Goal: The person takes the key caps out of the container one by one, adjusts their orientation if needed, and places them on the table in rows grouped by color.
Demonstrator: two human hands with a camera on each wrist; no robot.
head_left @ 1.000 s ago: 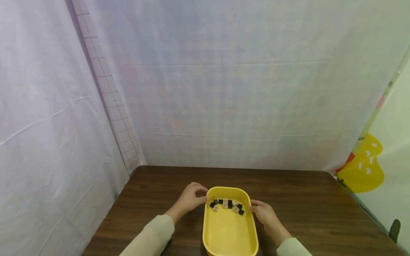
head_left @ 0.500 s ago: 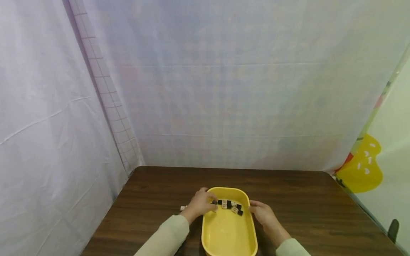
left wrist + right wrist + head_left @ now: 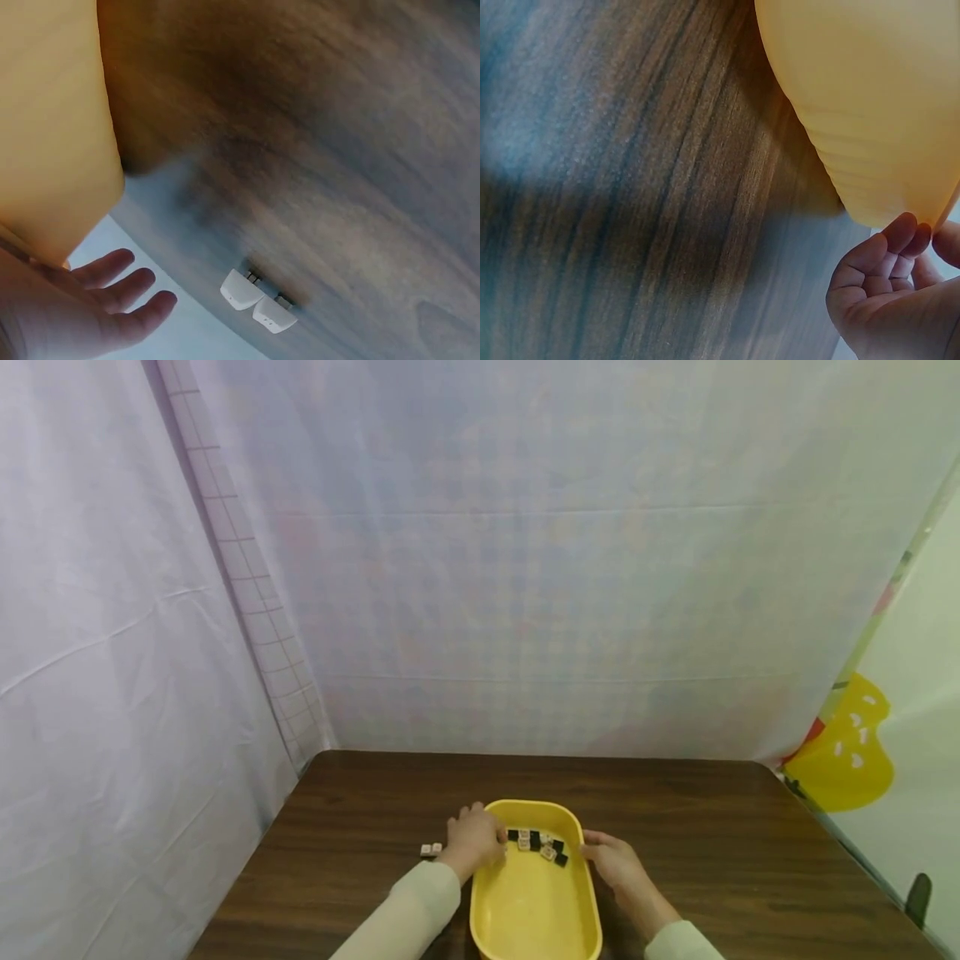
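A yellow tub (image 3: pixel 534 906) sits lengthwise near me, with several small cream and black keycap-like pieces (image 3: pixel 524 842) along its far end. My left hand (image 3: pixel 474 839) reaches over the tub's left rim, its thumb and index finger inside by the leftmost pieces. Its other fingers (image 3: pixel 124 287) stretch loosely outside the wall in the left wrist view; I cannot tell whether its hidden fingertips pinch a piece. On the right side, my right hand (image 3: pixel 617 864) grips the rim, fingers (image 3: pixel 870 255) curled against the outer wall (image 3: pixel 870 112).
Two white keycaps (image 3: pixel 431 849) stand side by side on the dark wooden table (image 3: pixel 360 827) left of my left hand. Small dark stems show on these caps (image 3: pixel 240 290) in the left wrist view. White curtains (image 3: pixel 525 610) hang behind and beside the table.
My left hand has moved right, from beside the tub to over its left rim, covering the leftmost pieces. The two white keycaps on the table have come into view. The right hand keeps its grip.
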